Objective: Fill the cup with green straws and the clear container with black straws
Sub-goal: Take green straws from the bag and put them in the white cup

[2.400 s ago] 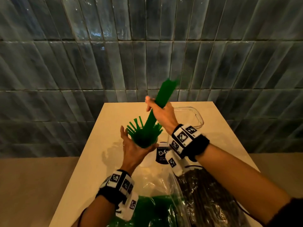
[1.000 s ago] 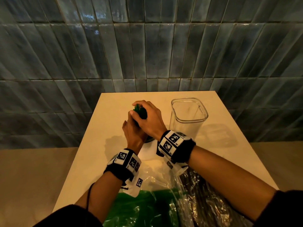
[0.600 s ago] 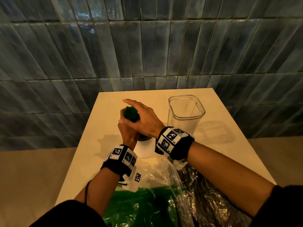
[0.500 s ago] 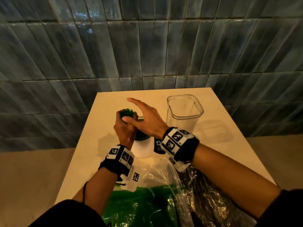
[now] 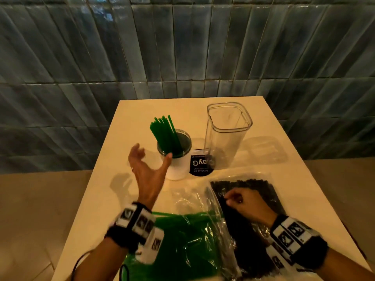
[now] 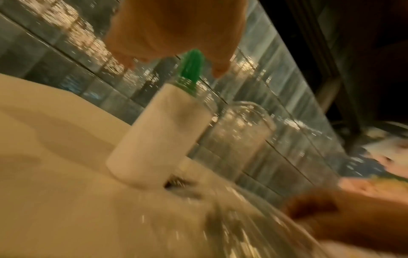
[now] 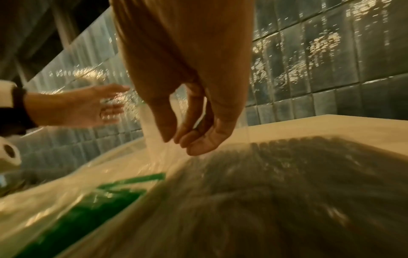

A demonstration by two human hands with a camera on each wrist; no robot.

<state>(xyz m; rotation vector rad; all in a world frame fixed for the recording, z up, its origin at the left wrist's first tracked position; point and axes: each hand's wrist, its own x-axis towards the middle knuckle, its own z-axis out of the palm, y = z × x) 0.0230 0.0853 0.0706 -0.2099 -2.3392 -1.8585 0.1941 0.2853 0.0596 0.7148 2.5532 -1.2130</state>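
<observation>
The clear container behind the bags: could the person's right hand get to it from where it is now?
Probably yes. The right hand rests on the bag of black straws, and the clear container stands open-topped just beyond it on the table, with nothing upright between them.

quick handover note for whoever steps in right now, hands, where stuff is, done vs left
Left hand: open, holding nothing, beside the cup.
Right hand: over the bag of black straws, fingers curled at its open end; whether it grips any straws cannot be told.
Green straws stand in the cup; more lie in the green straw bag at the near table edge.
Clear container stands right of the cup, empty.
Done: green straws loaded, though the cup is not packed full.
Left: move black straws into the clear container.
</observation>
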